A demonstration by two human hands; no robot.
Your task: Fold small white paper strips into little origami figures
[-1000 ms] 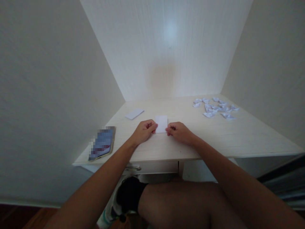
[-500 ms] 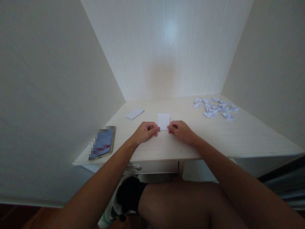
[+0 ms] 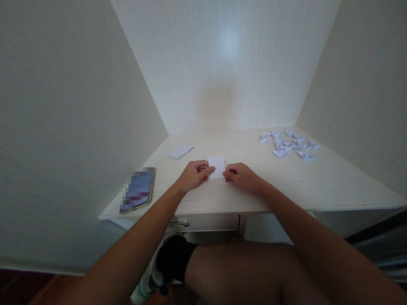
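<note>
A small white square of paper (image 3: 217,166) is between my two hands, just above or on the desk. My left hand (image 3: 196,173) pinches its left edge, with the thumb lying over the front. At the lower right corner, the thumb and fingers of my right hand (image 3: 239,174) are closed on the paper. The other fingers of both hands curl inward and are partly hidden. Whether the square is a single sheet or folded layers, I cannot tell.
Several folded white paper pieces (image 3: 291,145) lie in a cluster at the back right of the white desk (image 3: 330,182). Flat white paper (image 3: 181,151) rests at the back left. A phone (image 3: 138,190) lies near the left edge. Walls enclose the desk on three sides.
The paper square has come slightly nearer to me and tilted a little. My left thumb now reaches further over its face.
</note>
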